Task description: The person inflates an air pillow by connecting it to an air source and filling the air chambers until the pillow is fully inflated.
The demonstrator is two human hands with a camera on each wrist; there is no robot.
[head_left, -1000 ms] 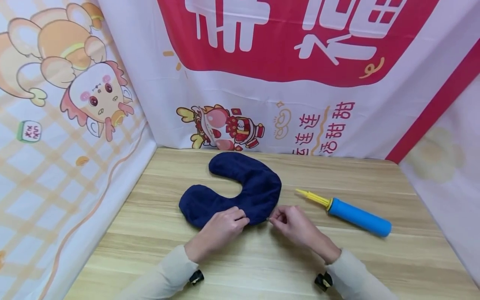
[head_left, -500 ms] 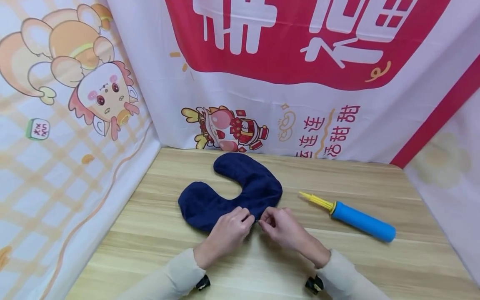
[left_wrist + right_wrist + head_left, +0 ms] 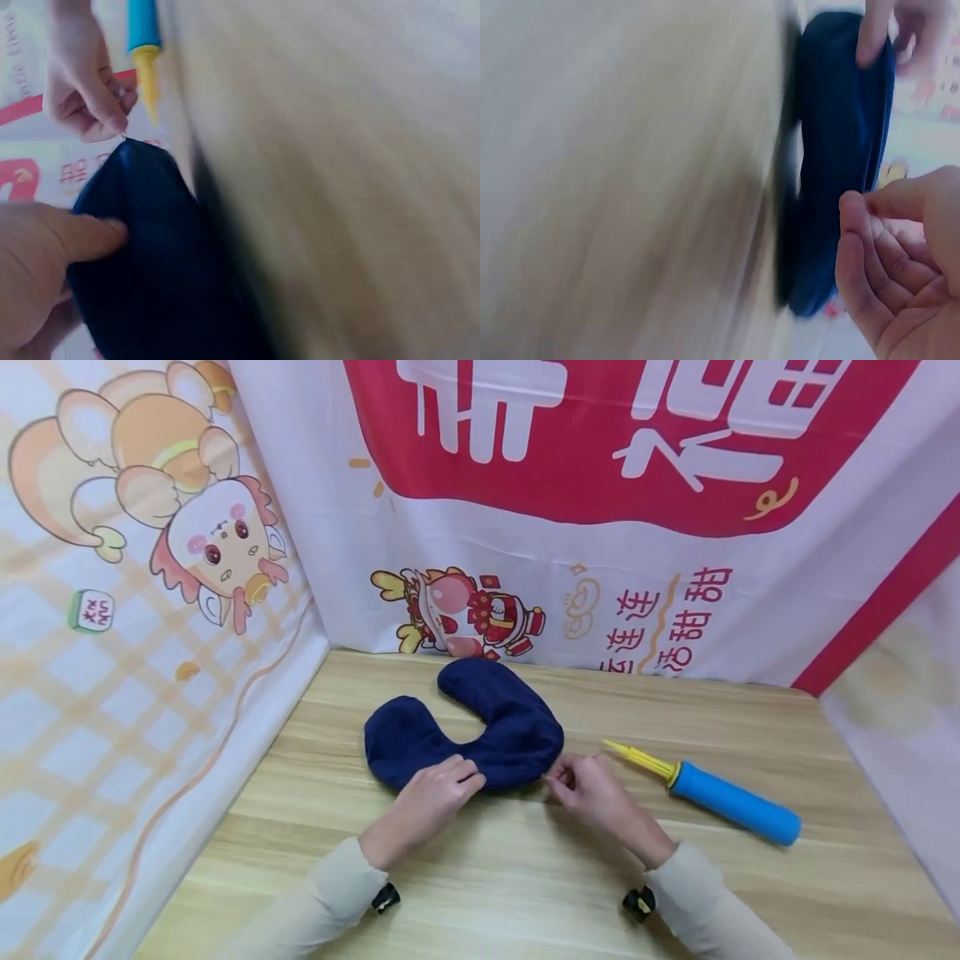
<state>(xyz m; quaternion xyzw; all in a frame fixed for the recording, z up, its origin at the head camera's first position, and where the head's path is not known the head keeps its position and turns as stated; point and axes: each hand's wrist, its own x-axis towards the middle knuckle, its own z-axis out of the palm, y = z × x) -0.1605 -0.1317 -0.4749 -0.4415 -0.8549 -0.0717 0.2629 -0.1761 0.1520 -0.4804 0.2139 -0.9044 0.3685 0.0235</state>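
Observation:
A navy U-shaped neck pillow point(image 3: 517, 739) lies on the table, looking flat and soft, its opening toward the far left. My left hand point(image 3: 438, 793) pinches its near edge, thumb on top of the fabric in the left wrist view. At the near right corner, my right hand point(image 3: 592, 789) pinches a tiny shiny zip pull point(image 3: 124, 137) between thumb and forefinger. Along the pillow's edge a zip seam point(image 3: 874, 142) runs between the two hands in the right wrist view. The pull is mostly covered by the fingertips.
Right of the pillow lies a blue hand pump point(image 3: 738, 802) with a yellow nozzle pointing at the pillow's side. The wood-grain table point(image 3: 480, 885) is bounded by printed cloth hangings point(image 3: 337, 543) at the back and sides.
My right hand slid left along the pillow's edge close to my left hand, then back right to the corner. My left hand has shifted left along the edge. The pump stayed put.

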